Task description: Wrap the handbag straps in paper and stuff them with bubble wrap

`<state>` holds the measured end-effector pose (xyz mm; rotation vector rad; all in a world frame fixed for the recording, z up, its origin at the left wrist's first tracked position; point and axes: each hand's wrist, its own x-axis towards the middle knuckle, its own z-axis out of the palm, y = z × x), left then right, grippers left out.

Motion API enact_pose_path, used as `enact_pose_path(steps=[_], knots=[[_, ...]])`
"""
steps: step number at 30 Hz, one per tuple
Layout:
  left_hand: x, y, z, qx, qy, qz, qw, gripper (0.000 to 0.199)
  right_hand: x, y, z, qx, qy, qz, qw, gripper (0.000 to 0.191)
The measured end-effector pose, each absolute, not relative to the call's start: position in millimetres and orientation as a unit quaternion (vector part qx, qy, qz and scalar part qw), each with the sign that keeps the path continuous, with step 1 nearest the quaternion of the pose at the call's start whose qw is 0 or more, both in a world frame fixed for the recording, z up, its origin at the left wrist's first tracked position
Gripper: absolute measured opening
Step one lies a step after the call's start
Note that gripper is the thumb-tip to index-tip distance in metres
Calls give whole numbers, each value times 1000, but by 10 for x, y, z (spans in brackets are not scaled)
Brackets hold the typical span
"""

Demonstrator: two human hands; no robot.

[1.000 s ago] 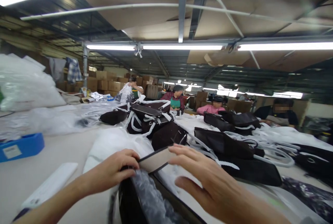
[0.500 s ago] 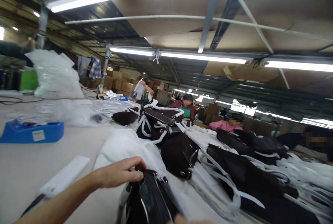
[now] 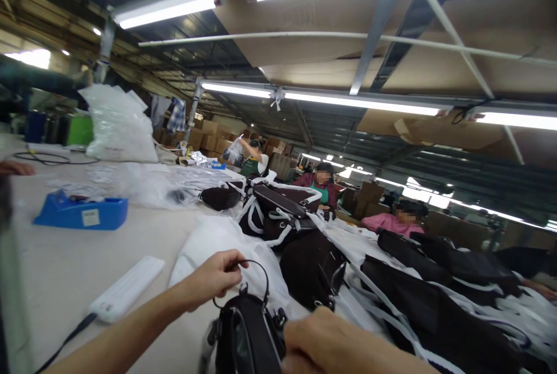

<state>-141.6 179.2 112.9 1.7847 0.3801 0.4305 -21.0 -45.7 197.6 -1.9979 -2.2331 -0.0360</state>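
A small black bag stands on the table in front of me, at the bottom middle of the head view. It has a dark panel on its face and a thin loop handle at the top. My left hand pinches that handle, which arches above the bag. At the bag's right side, my right hand is closed with its fingers curled. Those fingertips are turned away, so what they grip is hidden. White wrapping lies just behind the bag.
On the left are a blue tape dispenser, a white power strip with a dark cord and a pile of clear plastic bags. Black bags with white-wrapped straps cover the right side. Several people work beyond; another hand shows far left.
My left hand has gone from the bag's top edge to its loop handle, now raised. My right hand has come further into view beside the bag. The whole view has shifted slightly.
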Motion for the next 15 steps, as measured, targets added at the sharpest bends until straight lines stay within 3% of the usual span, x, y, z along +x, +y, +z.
enact_pose_path(steps=[4,7,8,12,15], knots=[[-1460,1724,1338,732,121,233,629,32,-294,-118,2050,-735,-655,-13,173,15],[-1495,1620,1489,724,79,239,643,35,-243,147,1980,-717,-658,39,228,60],[-1495,1596,1519,720,55,239,649,38,-218,220,1948,-705,-662,69,245,64],[-1393,1626,1466,739,48,250,624,58,-140,339,1899,-685,-618,199,332,18],[-1277,1704,1295,797,121,181,564,53,-117,244,1986,-675,-612,227,344,8]])
